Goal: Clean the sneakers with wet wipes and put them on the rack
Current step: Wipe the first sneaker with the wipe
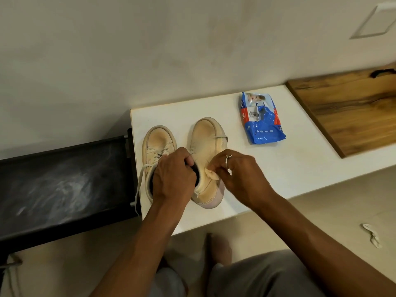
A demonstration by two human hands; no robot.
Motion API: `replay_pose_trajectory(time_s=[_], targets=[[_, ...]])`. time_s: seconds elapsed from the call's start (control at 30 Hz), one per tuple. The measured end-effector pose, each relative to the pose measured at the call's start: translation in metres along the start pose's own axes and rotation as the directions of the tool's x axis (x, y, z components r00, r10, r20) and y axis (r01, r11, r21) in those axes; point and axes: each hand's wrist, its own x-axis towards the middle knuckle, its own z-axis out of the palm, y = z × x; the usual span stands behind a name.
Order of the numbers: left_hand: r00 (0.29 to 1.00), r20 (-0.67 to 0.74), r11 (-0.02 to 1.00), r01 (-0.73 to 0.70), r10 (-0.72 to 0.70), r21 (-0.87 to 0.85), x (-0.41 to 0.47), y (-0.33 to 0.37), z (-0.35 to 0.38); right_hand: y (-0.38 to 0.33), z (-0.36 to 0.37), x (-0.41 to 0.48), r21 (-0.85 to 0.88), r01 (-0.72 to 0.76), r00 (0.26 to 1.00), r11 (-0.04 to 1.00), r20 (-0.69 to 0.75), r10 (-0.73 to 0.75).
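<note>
Judged mid-clean: left hand clamped on collar of held sneaker, right hand pinching wipe against its side, both over ledge at frame centre. Other sneaker just beside at 9 o'clock; cannot tell whether wiped yet. Left to do, seemingly: finish wiping, then move pair to rack, farther out at 9 o'clock, neither sneaker on it yet; pack at 2 o'clock, spent wipe on floor at 4 o'clock.
</note>
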Motion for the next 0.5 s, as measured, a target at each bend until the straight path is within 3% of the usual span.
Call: replay_pose_trajectory(time_s=[0.2, 0.33, 0.5], targets=[[0.994, 0.084, 0.997, -0.073, 0.071, 0.014, -0.002, 0.005, -0.015, -0.005, -0.002, -0.009, 0.101, -0.074, 0.997, 0.992, 0.037, 0.070], [0.992, 0.113, 0.996, -0.050, 0.059, -0.078, -0.003, 0.010, -0.021, -0.001, 0.001, -0.008, 0.076, -0.059, 0.998, 0.995, 0.041, 0.056], [0.994, 0.107, 0.999, -0.032, 0.031, 0.010, -0.003, 0.011, -0.015, 0.001, 0.006, -0.001, 0.067, -0.012, 0.999, 0.998, 0.033, 0.009]])
